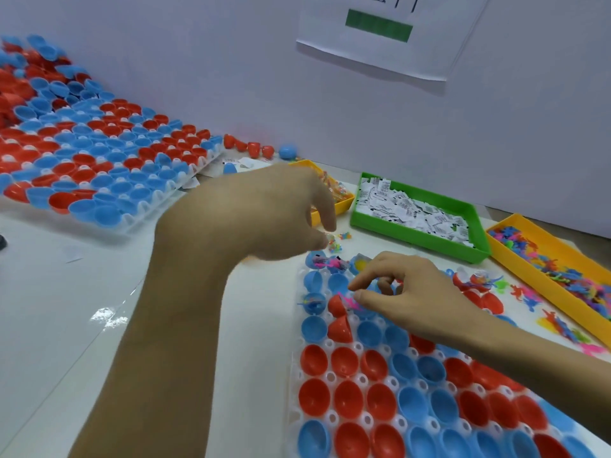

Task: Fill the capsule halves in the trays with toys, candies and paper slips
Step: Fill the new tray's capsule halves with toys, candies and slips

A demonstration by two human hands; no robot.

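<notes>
Seemingly, from the head view, the coming move turns on the pink toy [350,303]: it lies at the tips of the right hand [406,292], pinched between thumb and forefinger, directly over the far rows of the near tray [294,375], so the drop is straight down into a half just below. The left hand [264,213] hovers further off and to the left of it, fingers curled down toward a small loose heap of candies [337,242] on the table; whether it actually pinches one I cannot tell. The right hand is thus the nearer to the halves being filled. Counted: two trays of halves, the near one and a far tray [185,180] at left; three bins, a green bin [413,239] of paper slips [413,209] between two yellow ones, the right yellow bin [529,276] holding toys. About four halves in the near tray's far-left corner already show contents; the red and blue halves nearer the camera look empty and are too many to count surely.
</notes>
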